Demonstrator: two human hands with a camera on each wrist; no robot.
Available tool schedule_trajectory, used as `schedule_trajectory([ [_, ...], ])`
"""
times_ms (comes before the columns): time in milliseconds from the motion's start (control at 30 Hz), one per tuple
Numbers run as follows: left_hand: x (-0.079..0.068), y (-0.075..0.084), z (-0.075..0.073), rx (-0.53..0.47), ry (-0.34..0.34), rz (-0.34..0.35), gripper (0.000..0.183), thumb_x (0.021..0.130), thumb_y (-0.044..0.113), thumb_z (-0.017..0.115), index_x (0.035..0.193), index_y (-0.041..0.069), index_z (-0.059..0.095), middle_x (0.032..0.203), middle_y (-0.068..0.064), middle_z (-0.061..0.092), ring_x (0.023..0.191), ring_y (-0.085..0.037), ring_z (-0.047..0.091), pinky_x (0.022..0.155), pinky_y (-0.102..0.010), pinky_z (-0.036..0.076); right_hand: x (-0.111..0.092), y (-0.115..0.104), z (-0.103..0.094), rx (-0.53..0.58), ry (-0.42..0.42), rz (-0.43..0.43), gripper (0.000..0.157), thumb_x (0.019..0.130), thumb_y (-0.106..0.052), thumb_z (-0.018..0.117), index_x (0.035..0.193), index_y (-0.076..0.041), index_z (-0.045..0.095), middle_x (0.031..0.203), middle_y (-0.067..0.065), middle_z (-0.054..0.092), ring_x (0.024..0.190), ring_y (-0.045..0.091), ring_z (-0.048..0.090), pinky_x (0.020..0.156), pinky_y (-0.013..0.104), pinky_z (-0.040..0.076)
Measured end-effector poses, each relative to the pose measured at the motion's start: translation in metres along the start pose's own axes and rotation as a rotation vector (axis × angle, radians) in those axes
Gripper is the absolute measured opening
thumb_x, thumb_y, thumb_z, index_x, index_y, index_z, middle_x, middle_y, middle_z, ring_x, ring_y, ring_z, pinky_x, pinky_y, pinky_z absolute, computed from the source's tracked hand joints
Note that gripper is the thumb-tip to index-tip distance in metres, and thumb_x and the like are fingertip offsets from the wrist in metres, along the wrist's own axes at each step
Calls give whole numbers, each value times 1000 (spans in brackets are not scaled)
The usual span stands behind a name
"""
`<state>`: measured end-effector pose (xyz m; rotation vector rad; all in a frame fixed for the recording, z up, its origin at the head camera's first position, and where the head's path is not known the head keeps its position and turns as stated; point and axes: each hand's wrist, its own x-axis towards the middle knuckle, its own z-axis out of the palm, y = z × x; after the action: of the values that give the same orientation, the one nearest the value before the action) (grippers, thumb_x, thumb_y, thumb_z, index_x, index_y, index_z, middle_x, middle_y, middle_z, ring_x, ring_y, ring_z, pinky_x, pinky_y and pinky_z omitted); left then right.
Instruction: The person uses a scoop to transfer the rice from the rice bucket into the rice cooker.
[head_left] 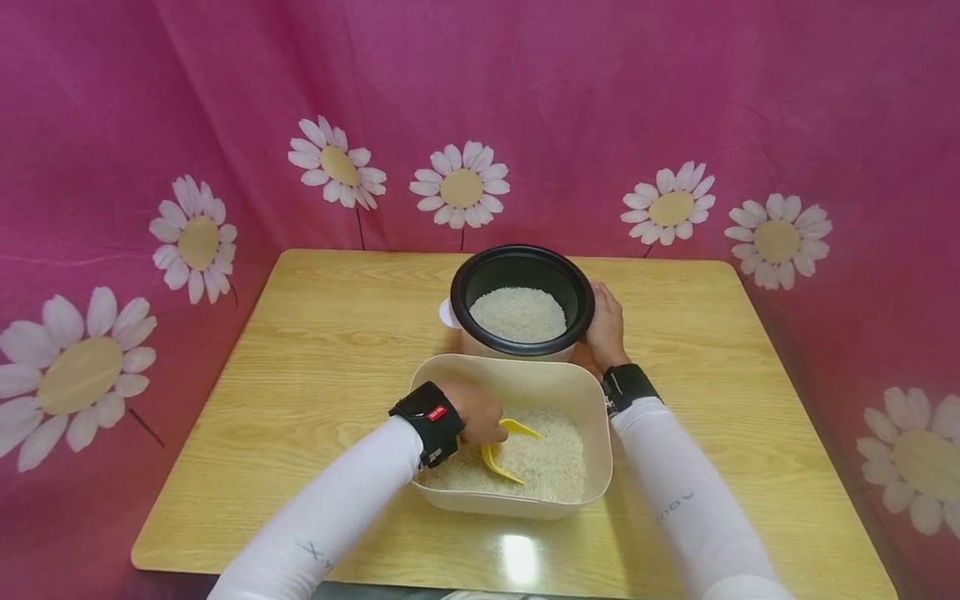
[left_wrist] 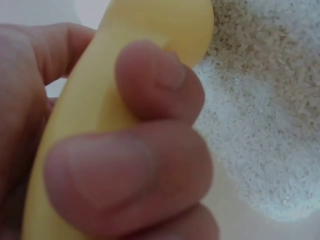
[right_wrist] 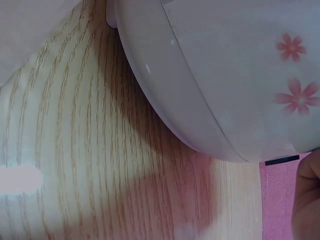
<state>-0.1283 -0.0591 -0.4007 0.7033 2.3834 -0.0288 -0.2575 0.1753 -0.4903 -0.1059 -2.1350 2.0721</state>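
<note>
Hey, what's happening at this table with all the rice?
A person is working with rice at a wooden table. Their left hand grips a yellow scoop, its bowl down in the rice of a beige tub. Their right hand rests against the side of a rice cooker just behind the tub. The cooker's black inner pot already holds a layer of white rice.

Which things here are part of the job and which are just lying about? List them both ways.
In use: yellow scoop, held by left hand; tub of rice; rice cooker, steadied by right hand.

Lying about: nothing loose; only the table and flowered cloth behind.
</note>
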Motion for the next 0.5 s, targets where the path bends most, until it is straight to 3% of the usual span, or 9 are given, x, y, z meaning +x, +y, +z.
schedule_trajectory([
  [267, 0, -1, 2, -18, 20, 2, 48, 98, 43, 57, 56, 19, 55, 55, 9, 46, 61, -14, 49, 64, -31, 34, 1, 0, 0, 13, 2, -15, 31, 113, -34, 34, 100, -28, 62, 89, -14, 58, 87, 3, 53, 80, 15, 46],
  [500, 7, -3, 7, 22, 27, -4, 49, 97, 44, 57, 55, 19, 56, 55, 8, 48, 61, -14, 50, 66, -33, 37, 1, 3, 0, 7, -6, -12, 31, 113, -35, 34, 102, -29, 62, 90, -14, 58, 87, 3, 53, 79, 15, 46],
])
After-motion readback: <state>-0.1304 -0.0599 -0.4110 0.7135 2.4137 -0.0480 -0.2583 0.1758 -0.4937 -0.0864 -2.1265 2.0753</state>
